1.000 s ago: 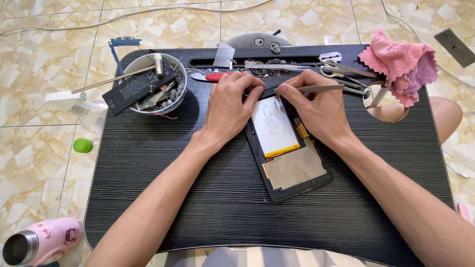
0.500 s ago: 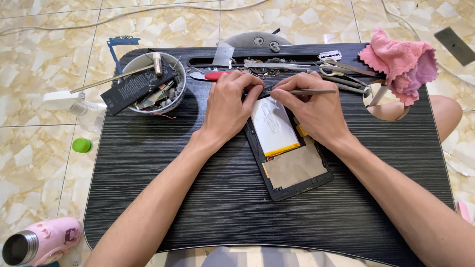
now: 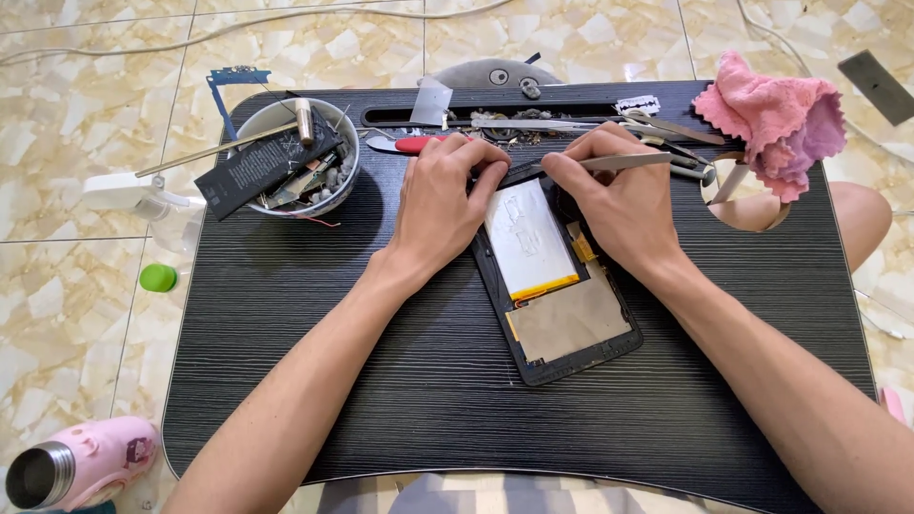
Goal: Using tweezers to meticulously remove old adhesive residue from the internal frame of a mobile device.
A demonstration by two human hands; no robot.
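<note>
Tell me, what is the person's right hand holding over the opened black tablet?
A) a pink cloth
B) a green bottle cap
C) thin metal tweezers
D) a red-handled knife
C: the right hand pinches thin metal tweezers at the top edge of the opened black tablet, while the fluffy pink cloth lies apart at the corner of the dark wood-grain lap table.
</note>
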